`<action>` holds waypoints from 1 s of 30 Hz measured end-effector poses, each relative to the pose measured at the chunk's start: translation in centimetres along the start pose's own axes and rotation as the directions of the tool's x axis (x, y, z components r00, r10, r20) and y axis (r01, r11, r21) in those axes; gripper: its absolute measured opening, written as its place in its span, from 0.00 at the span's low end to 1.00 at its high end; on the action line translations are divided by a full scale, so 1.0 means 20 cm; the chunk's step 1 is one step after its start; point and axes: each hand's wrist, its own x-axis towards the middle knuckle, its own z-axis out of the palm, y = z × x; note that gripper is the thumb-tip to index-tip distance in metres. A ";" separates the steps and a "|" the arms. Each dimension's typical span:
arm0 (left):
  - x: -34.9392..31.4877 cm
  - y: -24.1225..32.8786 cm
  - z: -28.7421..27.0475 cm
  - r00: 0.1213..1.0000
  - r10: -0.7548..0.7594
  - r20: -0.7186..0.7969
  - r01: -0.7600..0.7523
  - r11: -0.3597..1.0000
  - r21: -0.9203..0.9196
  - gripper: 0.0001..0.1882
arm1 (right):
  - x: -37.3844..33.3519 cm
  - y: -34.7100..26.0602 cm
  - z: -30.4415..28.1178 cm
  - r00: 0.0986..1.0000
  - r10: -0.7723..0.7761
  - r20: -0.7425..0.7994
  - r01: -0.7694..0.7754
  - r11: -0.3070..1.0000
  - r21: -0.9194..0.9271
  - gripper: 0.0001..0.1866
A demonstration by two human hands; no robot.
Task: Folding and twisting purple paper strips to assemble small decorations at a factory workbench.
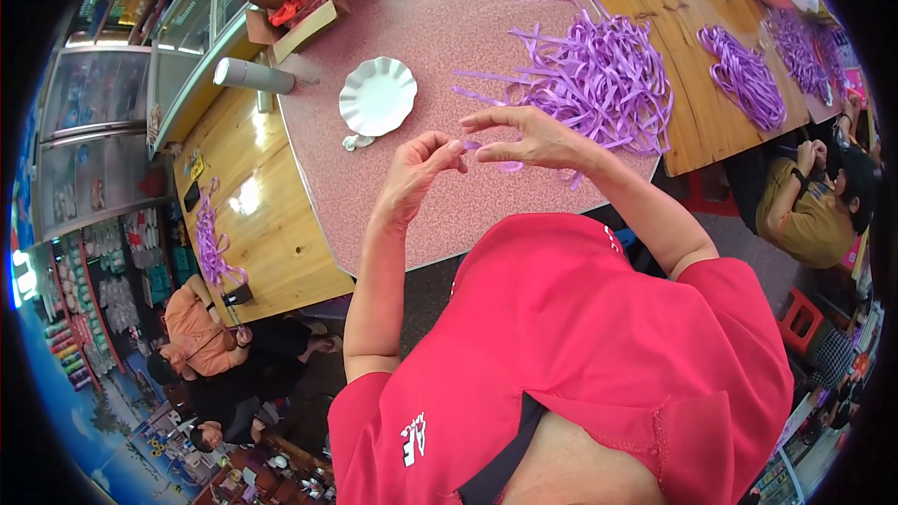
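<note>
Above the pink speckled mat, my left hand pinches a narrow purple ribbon between thumb and fingertips. A short bit of it sticks out toward my right hand. That hand is just to the right, its thumb and fingers spread around the ribbon's end without closing on it. Behind and right of it lies a big loose heap of purple ribbons; some strands run beneath my right hand. A white scalloped plate rests on the mat beyond my left hand, a crumpled white scrap at its near edge.
At the far left are an open cardboard box and a white cylinder lying on its side. More purple ribbon bundles lie on the wooden table at right, others at left. People sit on both sides.
</note>
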 end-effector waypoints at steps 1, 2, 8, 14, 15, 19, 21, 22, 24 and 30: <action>0.01 0.01 0.01 1.000 0.000 -0.002 0.000 1.000 0.000 0.12 | 0.01 -0.01 0.03 0.995 0.098 0.035 -0.103 0.982 0.157 0.20; 0.01 0.01 0.01 1.000 -0.006 0.014 0.006 1.000 0.004 0.12 | 0.02 -0.02 0.04 0.995 0.097 0.035 -0.102 0.982 0.157 0.20; 0.00 0.02 0.01 1.000 -0.013 -0.002 0.013 1.000 0.008 0.13 | 0.02 0.00 0.06 0.976 0.211 -0.048 -0.198 0.959 0.203 0.14; 0.00 0.01 -0.02 0.999 0.010 -0.031 -0.009 1.000 0.012 0.13 | 0.01 -0.05 0.06 0.967 0.196 -0.160 -0.185 0.979 0.082 0.11; 0.00 0.01 -0.03 0.999 0.026 -0.034 -0.025 1.000 0.013 0.13 | 0.01 -0.04 0.05 0.961 0.204 -0.186 -0.188 0.977 0.100 0.11; -0.02 0.03 0.04 0.976 0.180 -0.124 -0.151 0.964 0.218 0.13 | 0.00 -0.05 0.03 0.948 0.238 -0.211 -0.210 0.967 0.146 0.10; -0.02 0.07 0.13 0.860 0.509 -0.013 -0.409 0.705 0.580 0.14 | 0.00 0.00 0.05 0.949 0.214 -0.230 -0.176 0.969 0.173 0.10; -0.01 0.08 0.14 0.860 0.510 -0.010 -0.411 0.705 0.579 0.14 | 0.00 0.02 0.05 0.950 0.190 -0.246 -0.142 0.969 0.200 0.10; -0.01 0.09 0.15 0.784 0.615 0.088 -0.416 0.415 0.809 0.16 | 0.00 0.02 0.05 0.952 0.199 -0.232 -0.152 0.967 0.202 0.10; 0.01 0.10 0.14 0.686 0.690 0.232 -0.492 0.205 0.846 0.12 | 0.00 0.00 0.04 0.949 0.246 -0.198 -0.193 0.949 0.250 0.11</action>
